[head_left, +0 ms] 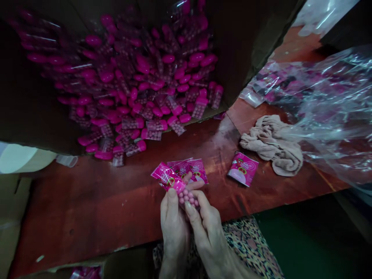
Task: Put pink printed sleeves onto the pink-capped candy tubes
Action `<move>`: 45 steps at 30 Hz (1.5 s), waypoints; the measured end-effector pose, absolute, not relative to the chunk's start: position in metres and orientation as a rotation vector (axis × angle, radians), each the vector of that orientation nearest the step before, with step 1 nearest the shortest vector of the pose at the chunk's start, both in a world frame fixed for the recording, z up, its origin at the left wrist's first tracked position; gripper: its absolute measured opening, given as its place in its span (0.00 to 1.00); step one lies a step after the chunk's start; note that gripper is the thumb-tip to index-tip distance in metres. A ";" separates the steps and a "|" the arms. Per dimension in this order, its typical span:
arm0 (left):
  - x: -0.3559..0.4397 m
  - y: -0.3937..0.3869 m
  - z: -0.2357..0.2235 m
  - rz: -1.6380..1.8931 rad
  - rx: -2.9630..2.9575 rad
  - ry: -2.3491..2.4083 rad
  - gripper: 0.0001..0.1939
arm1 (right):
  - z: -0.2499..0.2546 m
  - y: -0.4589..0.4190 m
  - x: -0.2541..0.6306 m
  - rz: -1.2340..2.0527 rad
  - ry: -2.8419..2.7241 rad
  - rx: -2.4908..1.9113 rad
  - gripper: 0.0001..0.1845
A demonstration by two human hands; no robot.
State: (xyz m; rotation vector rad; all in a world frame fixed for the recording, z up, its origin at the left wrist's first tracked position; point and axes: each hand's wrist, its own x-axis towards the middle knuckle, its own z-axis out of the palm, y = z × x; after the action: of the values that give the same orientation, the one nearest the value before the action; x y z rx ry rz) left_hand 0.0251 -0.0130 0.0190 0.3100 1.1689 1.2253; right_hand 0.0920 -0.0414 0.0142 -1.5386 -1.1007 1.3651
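Over the table's front edge, my left hand (174, 223) and my right hand (207, 217) are closed together on one small clear container of pink candy balls (187, 197). A shiny pink printed wrapper (168, 176) covers its upper end, near my left thumb. My right thumb and fingers press the lower end, where the pink balls show. Just behind my fingers, more flat pink printed wrappers (197, 169) lie on the table. Another small pile of these pink wrappers (243, 169) rests to the right. My palms hide part of the container.
A large cardboard box (247, 58) lies open at the back, with many pink-capped candy containers (154, 126) spilling to its edge. A crumpled cloth (273, 143) and clear plastic bag (328, 116) sit right on the red table (101, 209). A clear cup (66, 159) lies left.
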 end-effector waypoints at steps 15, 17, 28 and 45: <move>-0.002 -0.003 0.004 1.308 0.170 1.000 0.15 | 0.006 -0.017 0.108 2.258 -0.396 -0.701 0.21; -0.002 -0.001 0.006 1.341 0.172 1.088 0.15 | 0.004 -0.021 0.109 2.018 -0.726 -0.983 0.24; 0.018 -0.011 0.012 1.348 0.125 1.159 0.12 | 0.010 -0.028 0.094 1.021 -1.473 -1.380 0.14; 0.014 -0.006 0.010 1.283 -0.014 1.126 0.12 | 0.012 -0.013 0.101 0.542 -1.611 -1.363 0.21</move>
State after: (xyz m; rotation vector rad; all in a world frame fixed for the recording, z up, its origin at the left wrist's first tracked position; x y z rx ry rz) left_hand 0.0142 -0.0058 0.0097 -0.0137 1.1256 1.2829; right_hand 0.1009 -0.0129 0.0116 -1.3629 -1.6114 0.5420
